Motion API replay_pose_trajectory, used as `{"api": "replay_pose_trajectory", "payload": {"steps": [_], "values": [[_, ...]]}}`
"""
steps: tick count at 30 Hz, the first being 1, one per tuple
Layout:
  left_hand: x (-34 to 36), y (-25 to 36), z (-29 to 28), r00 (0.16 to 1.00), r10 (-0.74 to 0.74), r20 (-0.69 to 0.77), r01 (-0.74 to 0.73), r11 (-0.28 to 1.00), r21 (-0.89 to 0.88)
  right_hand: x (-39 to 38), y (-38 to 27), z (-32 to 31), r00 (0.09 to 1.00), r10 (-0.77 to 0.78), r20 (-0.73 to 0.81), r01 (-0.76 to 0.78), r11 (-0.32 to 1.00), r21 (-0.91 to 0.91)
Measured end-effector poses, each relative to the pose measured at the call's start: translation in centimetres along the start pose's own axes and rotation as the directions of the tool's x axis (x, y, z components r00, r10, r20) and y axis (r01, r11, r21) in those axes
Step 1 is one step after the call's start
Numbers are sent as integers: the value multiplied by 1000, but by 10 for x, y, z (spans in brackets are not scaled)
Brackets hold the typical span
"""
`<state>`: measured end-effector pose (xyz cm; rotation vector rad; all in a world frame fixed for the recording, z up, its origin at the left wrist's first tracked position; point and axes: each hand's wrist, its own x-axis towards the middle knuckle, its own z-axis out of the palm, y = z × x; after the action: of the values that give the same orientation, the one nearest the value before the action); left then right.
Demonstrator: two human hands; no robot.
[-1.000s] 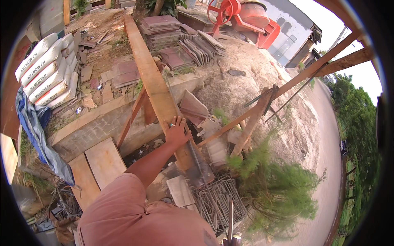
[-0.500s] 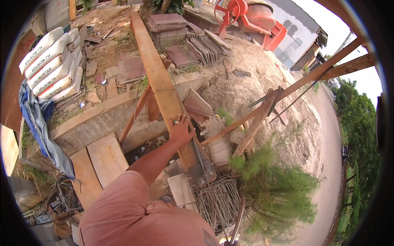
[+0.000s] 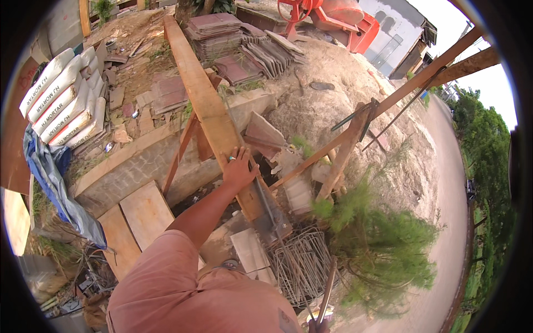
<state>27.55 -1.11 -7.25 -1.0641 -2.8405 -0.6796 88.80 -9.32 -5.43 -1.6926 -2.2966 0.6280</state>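
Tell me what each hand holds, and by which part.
The right hand seems to grip the long brownish metal bar by its lower part. The left hand just rests, fingers extended, on the long brown wooden beam.

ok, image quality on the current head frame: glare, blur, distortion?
Head view, upper right: sky washed out white; head view, lower right: plant soft, cause unclear; head view, right: road curves along the rim, likely fisheye; head view, centre: left hand and plank readable, no harsh glare; head view, corners: black.
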Motion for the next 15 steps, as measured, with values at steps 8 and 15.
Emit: {"api": "replay_pose_trajectory", "payload": {"steps": [8,15], "values": [[4,4,11,1000,22,-15,-21,999,44,9,-16,4,994,83,66,-84,996,3],[1,-14,-4,999,34,-4,-33,990,139,51,-23,-23,996,50,67,-49,999,-15]]}}
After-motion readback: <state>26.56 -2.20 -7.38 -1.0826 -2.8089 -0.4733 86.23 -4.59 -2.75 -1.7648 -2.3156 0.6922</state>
